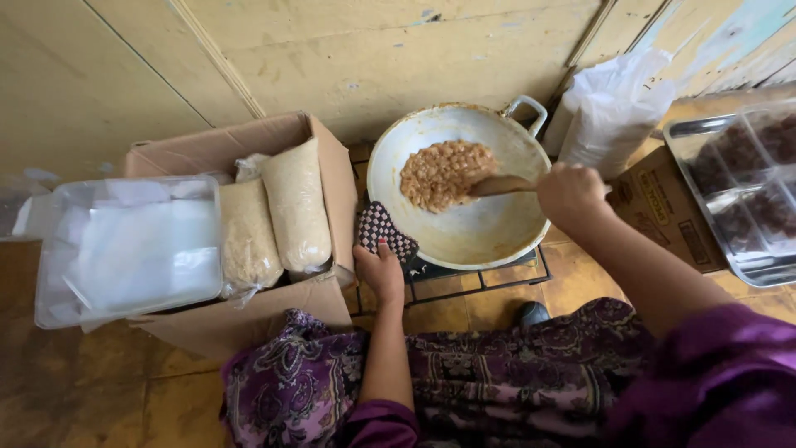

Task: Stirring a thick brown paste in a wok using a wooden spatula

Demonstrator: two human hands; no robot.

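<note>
Right hand [570, 192] clenched round wooden spoon [501, 186], its tip in brown food [444, 172] inside pale wok [464, 236] on burner [464, 278]; left hand [381, 270] grips checked cloth [383, 229] at the wok's near rim; cardboard box [274, 311] with filled bags [294, 203] just left; plastic tub [124, 249] rests across it; metal tray [730, 191] right.

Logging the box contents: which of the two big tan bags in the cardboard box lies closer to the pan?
The right-hand bag, against the box wall beside the pan. The other bag lies next to the clear plastic tub.
</note>
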